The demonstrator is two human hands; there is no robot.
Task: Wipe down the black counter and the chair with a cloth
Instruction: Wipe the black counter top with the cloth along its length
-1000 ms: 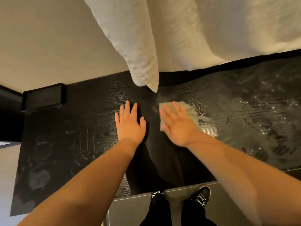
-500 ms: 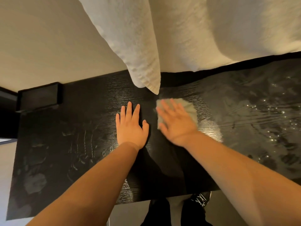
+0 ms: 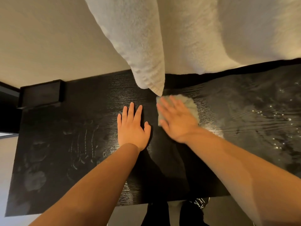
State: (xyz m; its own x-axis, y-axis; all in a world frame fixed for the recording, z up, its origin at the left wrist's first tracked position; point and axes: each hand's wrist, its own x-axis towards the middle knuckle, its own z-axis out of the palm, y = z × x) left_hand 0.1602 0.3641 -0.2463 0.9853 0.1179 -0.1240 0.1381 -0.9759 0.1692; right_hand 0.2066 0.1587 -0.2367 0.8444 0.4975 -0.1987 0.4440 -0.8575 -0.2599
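Cloth [image 3: 189, 104]: pale, flat on the worktop [image 3: 65, 144] under the fingers of the right hand [image 3: 177, 123]; its far and right edges show past them.
Right hand: spread open, fingers straight, pressing the cloth down and gripping nothing. It is blurred, so probably mid-stroke.
Left hand [image 3: 132, 128]: open, palm flat on bare worktop just left of the right hand, holding nothing. It seems to serve as a brace.
Towel [image 3: 143, 54]: white, hanging from above. Its corner tip is just beyond the right fingertips, touching or almost touching the cloth's far edge; I cannot tell which.
Right of the hands: wet sheen and droplets [image 3: 268, 115] on the worktop.
Left of the hands: dull smears [image 3: 81, 144], likely not wiped yet. A black tray [image 3: 40, 93] sits at the far left corner.
Chair: not in view.
Risk, towel: a stroke pushed further forward could catch the hanging corner and drag it through the wet, or tug the towel down.
Risk, cloth: held by flat pressure alone, it may bunch or slip from under the palm on a quick reverse.
Risk, left hand: a bare palm probably leaves fresh prints on the black finish, and on a wet patch it could slide.
Risk, coverage: the smears on the left and the spot under the left hand could be missed.
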